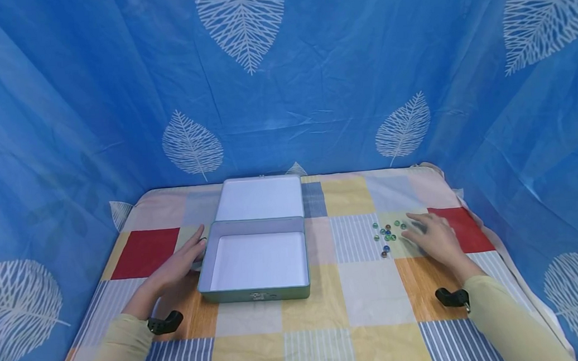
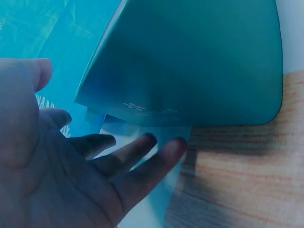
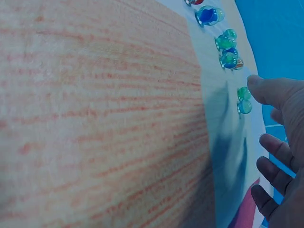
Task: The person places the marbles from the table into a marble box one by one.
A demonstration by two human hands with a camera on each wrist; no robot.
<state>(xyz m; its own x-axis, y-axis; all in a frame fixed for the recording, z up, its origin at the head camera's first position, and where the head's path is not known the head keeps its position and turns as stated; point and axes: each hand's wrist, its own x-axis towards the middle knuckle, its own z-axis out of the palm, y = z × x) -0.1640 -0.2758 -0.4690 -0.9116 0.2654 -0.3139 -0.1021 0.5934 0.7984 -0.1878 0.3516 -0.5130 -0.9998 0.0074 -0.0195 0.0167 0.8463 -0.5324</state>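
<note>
Fingers (image 2: 149, 172) spread apart and slightly bent, the person's left hand (image 1: 181, 261) is beside the left wall of a green latched box (image 1: 231, 296); I cannot tell whether any fingertip touches it. The box sits left of the middle of the patchwork tablecloth (image 1: 377, 292), its hinged lid (image 1: 260, 199) thrown back away from the person, its pale inside facing up and its latch (image 1: 258, 296) on the near side.

Over to the right, the right hand (image 1: 439, 240) has its fingers apart too, pinching nothing, thumb toward a loose cluster of glass marbles (image 1: 387, 238), mostly green, with some blue and brown. Two green ones lie nearest that hand; whether it touches them I cannot tell. Behind the table hangs a blue leaf-patterned curtain (image 1: 331, 60).
</note>
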